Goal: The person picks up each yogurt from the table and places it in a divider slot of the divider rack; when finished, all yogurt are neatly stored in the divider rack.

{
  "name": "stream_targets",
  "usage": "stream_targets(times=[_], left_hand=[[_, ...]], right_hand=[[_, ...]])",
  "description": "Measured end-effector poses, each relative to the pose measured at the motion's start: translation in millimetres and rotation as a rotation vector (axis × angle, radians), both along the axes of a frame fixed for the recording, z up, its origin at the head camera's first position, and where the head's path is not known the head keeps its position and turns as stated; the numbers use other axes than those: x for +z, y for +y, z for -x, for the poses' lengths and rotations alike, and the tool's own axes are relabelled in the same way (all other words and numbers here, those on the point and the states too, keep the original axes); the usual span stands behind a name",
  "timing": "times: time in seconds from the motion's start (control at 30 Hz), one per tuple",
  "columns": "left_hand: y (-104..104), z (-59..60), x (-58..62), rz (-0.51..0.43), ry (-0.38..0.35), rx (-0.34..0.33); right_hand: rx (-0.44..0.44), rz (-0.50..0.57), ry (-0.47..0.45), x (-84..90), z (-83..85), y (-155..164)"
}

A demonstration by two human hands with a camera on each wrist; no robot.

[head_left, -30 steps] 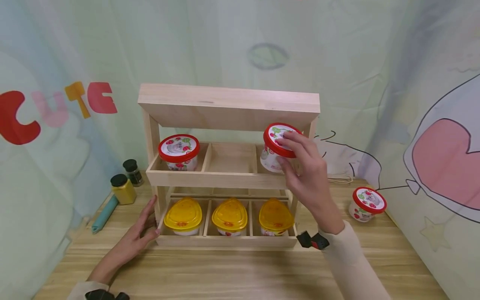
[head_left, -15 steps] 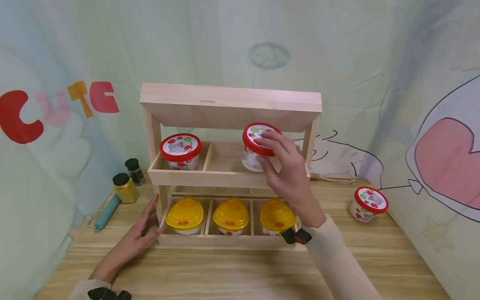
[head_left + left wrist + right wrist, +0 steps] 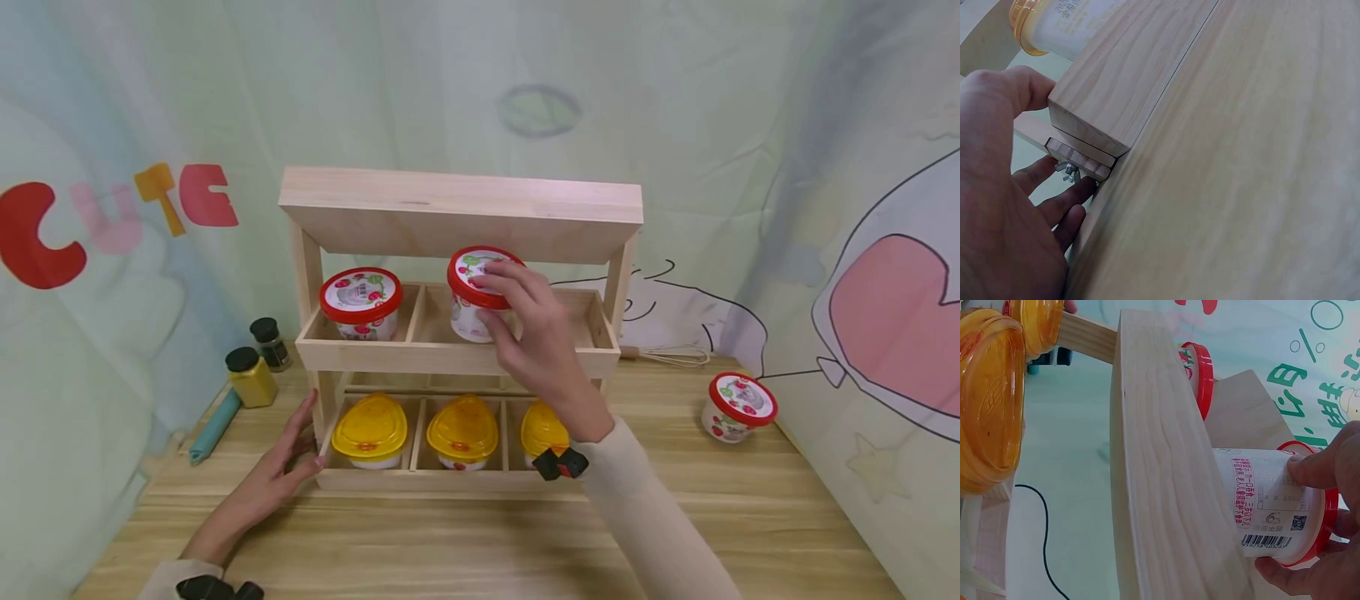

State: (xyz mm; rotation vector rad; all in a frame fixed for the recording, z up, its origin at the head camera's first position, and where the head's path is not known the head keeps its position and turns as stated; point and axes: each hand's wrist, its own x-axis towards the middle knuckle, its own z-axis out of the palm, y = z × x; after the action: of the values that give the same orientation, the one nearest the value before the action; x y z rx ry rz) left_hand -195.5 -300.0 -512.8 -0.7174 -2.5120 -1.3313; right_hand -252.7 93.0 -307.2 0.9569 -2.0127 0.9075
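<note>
My right hand grips a white paper tub by its red lid, fingers on top and thumb at the side. The tub stands upright at the middle compartment of the upper tier of a wooden rack. In the right wrist view the front board hides the tub's base. A matching red-lidded tub sits in the left upper compartment. My left hand holds the rack's lower left side. In the left wrist view its thumb touches the tray corner, with the fingers beside a wing nut.
Yellow-lidded tubs fill the lower tier's three compartments. Another red-lidded tub stands on the table at right, with a whisk behind. At left are a yellow jar, a dark-capped jar and a teal tool.
My right hand has carried the red-lidded tub left along the upper tier, from the right compartment to the middle one. The left hand stays on the rack's side.
</note>
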Motion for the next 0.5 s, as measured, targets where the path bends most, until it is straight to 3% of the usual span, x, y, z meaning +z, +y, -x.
stream_targets(times=[0.5], left_hand=[[0,-1.1,0.8,0.019,-0.028,0.016]], right_hand=[[-0.029,-0.119,-0.106,-13.1,12.8,-21]])
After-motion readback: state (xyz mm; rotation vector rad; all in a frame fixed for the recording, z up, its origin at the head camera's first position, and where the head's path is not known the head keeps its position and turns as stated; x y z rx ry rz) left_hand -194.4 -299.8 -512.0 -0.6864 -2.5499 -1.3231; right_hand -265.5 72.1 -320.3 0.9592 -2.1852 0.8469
